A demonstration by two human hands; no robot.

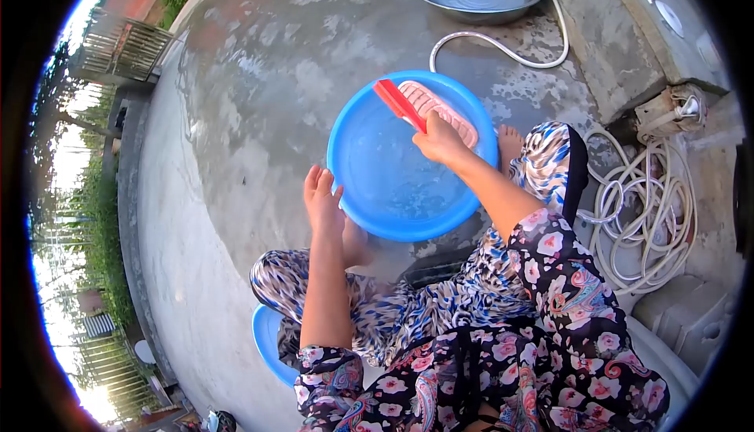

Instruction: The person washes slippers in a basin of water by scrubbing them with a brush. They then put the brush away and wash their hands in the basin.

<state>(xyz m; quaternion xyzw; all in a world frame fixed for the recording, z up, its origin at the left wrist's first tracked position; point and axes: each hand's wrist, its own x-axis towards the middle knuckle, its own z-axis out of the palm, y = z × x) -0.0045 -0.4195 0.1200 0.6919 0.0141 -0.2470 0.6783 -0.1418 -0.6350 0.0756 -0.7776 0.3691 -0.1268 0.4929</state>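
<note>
A round blue basin [369, 210] with water in it stands on the wet concrete between my feet. My right hand [442, 140] is closed round the handle of a red brush [399, 104], held over the right part of the basin. Beside the brush, a pink ridged sole-like object [440, 111] lies along the basin's upper right inside; my hand partly covers it. My left hand [323, 199] is at the basin's left rim, fingers apart and holding nothing. Whether it touches the rim I cannot tell.
A metal basin [477, 16] stands at the top, with a pale hose [503, 56] curving from it. Coiled hose [640, 204] lies at the right near a wall pipe fitting [671, 112]. Another blue basin [269, 344] is partly hidden by my left leg. My bare feet flank the large basin.
</note>
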